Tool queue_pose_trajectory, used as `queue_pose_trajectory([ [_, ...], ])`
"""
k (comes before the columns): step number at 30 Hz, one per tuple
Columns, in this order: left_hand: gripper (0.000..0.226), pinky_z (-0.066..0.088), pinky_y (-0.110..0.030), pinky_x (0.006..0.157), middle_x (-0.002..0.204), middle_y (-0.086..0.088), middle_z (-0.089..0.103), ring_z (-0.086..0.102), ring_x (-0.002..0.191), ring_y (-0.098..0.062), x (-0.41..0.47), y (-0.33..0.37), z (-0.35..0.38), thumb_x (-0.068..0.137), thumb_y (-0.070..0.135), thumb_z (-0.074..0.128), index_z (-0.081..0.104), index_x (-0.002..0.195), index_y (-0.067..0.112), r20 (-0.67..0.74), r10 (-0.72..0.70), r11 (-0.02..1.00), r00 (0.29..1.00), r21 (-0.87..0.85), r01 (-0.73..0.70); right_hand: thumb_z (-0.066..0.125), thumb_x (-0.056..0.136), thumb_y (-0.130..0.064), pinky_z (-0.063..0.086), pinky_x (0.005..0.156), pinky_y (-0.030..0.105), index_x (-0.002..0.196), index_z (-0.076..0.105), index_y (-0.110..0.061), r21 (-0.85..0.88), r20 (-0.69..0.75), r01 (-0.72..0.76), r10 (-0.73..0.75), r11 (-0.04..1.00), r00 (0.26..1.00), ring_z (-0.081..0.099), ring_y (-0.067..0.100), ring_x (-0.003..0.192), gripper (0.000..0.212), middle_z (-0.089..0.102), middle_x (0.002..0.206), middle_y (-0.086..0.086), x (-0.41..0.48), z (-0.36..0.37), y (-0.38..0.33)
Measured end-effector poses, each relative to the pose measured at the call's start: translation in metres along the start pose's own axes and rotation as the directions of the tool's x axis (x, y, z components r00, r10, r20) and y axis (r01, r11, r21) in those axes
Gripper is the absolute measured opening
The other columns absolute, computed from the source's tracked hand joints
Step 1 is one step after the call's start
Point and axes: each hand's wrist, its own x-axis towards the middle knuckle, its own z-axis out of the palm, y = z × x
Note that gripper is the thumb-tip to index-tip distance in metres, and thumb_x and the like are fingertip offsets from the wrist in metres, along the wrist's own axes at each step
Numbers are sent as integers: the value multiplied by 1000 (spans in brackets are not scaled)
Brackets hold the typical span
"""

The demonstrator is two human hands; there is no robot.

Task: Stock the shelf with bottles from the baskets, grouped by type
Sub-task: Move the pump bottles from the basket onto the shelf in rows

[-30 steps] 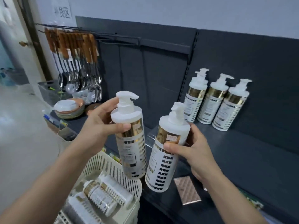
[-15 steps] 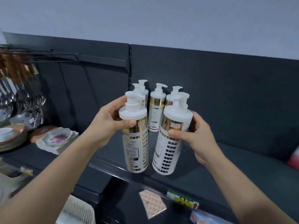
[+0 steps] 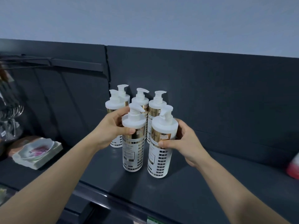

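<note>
The left white, gold-banded pump bottle [image 3: 133, 152], in the left hand [image 3: 111, 131], and the right pump bottle [image 3: 159, 160], in the right hand [image 3: 187, 143], were held tilted in mid-air; both now stand upright on the dark grey metal shelf [image 3: 210, 183], just before the row of matching bottles [image 3: 156, 109]

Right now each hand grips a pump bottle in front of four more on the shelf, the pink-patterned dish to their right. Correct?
No: the head view shows the pink-patterned dish to their left. Left hand and right hand each grip a pump bottle before four more on the shelf.
</note>
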Motion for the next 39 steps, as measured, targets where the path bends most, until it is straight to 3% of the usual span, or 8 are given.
queue_pose_trajectory([
  [4, 74, 48, -41, 103, 130, -5, 63, 57, 123, -23, 16, -7, -10, 69, -2, 72, 50, 137, 16, 60, -6, 1000, 998, -22, 8, 80, 63, 15, 56, 73, 22, 115, 58, -27, 2, 23, -37, 36, 999, 999, 70, 9, 96, 70, 74, 103, -5, 17, 1, 8],
  [9, 73, 47, -36, 102, 135, -2, 60, 54, 127, -20, 25, -9, -19, 74, -1, 69, 45, 141, 17, 152, -9, 1000, 988, -7, 10, 80, 62, 9, 55, 82, 29, 119, 56, -28, -12, 65, -55, 56, 998, 996, 69, 16, 103, 73, 73, 107, -2, 32, 3, 16],
  [12, 86, 43, -36, 107, 143, 7, 50, 48, 132, -14, 24, -14, -20, 71, 24, 81, 37, 145, 29, 171, -28, 998, 985, 63, 17, 78, 57, -7, 55, 81, 27, 116, 51, -37, -86, 77, -59, 66, 995, 995, 69, 10, 101, 71, 71, 106, -6, 34, 5, 16],
  [15, 99, 35, -23, 101, 138, 22, 33, 38, 127, 2, 18, -10, -4, 55, 45, 88, 29, 135, 55, -4, -44, 936, 999, 349, 43, 93, 44, -37, 54, 90, 32, 116, 46, -45, -185, -21, -32, 28, 982, 999, 63, 10, 111, 86, 64, 117, -10, 32, 15, 19],
  [18, 99, 36, -25, 92, 130, 20, 36, 39, 118, -2, 14, -12, 12, 58, 36, 89, 34, 140, 42, -218, 61, 849, 974, 525, 65, 89, 35, -60, 52, 89, 33, 109, 43, -47, -399, -171, -12, -62, 917, 983, 55, 3, 113, 88, 57, 117, -18, 28, 25, 21],
  [27, 58, 45, -23, 74, 102, 12, 62, 58, 96, -8, 49, -9, 6, 67, 24, 86, 56, 116, 30, -216, 84, 816, 973, 575, 58, 92, 55, -21, 54, 82, 24, 107, 53, -42, -314, -180, -3, -57, 949, 982, 65, -2, 96, 68, 69, 105, -15, 47, 23, 20],
  [31, 51, 43, -21, 69, 97, 9, 63, 59, 91, -9, 63, -12, 4, 68, 21, 85, 57, 110, 27, -212, 84, 790, 974, 609, 65, 92, 52, -25, 55, 91, 36, 122, 55, -32, -312, -179, 3, -62, 950, 982, 61, 9, 106, 79, 60, 118, -10, 63, 23, 22],
  [39, 64, 39, -27, 78, 106, 3, 51, 50, 97, -15, 69, -17, 9, 68, 29, 85, 52, 122, 20, -257, 101, 727, 961, 678, 105, 86, 43, -39, 53, 97, 41, 122, 53, -36, -286, -211, 3, -66, 958, 975, 59, 11, 113, 86, 59, 123, -9, 78, 24, 28],
])
